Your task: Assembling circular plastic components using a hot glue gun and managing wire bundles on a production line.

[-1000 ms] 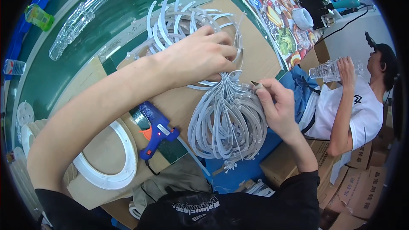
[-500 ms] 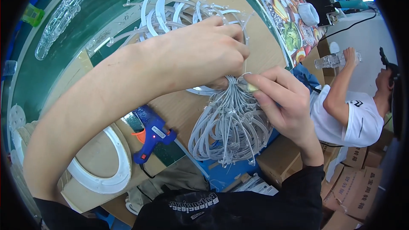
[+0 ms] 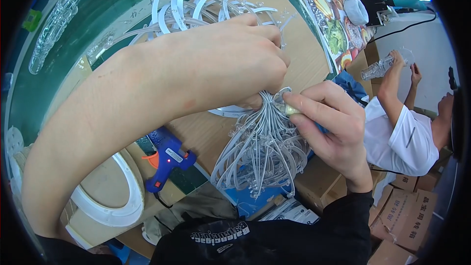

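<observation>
My left hand (image 3: 255,59) reaches across from the left, its fingers curled at the gathered neck of a bundle of thin grey wires (image 3: 267,113). Clear strips and small transparent pieces fan out below the neck and hang past the table edge. My right hand (image 3: 333,127) pinches a small pale-yellow and clear piece (image 3: 287,108) against the side of the neck. A thin loop sticks up just above that piece. My left fingertips are mostly hidden behind the wrist and the wires.
Beyond my left hand lie curved white and clear strips (image 3: 181,5). A blue glue gun (image 3: 169,159) and a white oval ring (image 3: 135,196) sit near the front edge. Cardboard boxes (image 3: 405,216) stand at lower right. At right, another person (image 3: 402,132) handles a clear item.
My right hand has shifted slightly right and down with the pale piece. The bundle hangs a little lower and left. The other person's second hand has come into view.
</observation>
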The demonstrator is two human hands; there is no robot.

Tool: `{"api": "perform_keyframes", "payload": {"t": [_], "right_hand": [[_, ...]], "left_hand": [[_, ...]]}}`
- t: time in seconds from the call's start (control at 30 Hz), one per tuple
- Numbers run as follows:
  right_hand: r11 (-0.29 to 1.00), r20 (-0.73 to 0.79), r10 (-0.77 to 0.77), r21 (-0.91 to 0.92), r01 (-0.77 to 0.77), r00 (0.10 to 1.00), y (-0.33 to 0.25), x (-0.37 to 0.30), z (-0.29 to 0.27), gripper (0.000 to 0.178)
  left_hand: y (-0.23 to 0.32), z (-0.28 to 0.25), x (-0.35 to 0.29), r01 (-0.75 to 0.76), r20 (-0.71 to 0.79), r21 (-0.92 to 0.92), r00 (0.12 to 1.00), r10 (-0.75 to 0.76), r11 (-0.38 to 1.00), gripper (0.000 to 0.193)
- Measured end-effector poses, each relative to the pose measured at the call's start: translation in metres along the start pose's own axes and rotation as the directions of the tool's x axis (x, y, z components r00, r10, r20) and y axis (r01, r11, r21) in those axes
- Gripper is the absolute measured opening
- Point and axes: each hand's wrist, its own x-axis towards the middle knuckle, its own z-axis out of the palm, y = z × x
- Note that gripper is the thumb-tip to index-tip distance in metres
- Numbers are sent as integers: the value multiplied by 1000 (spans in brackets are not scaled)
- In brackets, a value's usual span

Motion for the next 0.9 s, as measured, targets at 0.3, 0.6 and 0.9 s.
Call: {"api": "perform_keyframes", "payload": {"t": [0.3,0.6,0.9], "right_hand": [[996,19,50,67,-51,999,-1,0,2,30],[984,8,148,-103,-146,989,-22,3,0,29],[968,-50,164,-183,-170,985,-31,7,4,26]], "left_hand": [[-2,-1,0,-3,3,-1,1000,3,1000,24],[-8,2,1,-84,-79,85,993,91,993,20],[-5,1,7,6,-3,47,1000,-6,999,18]]}}
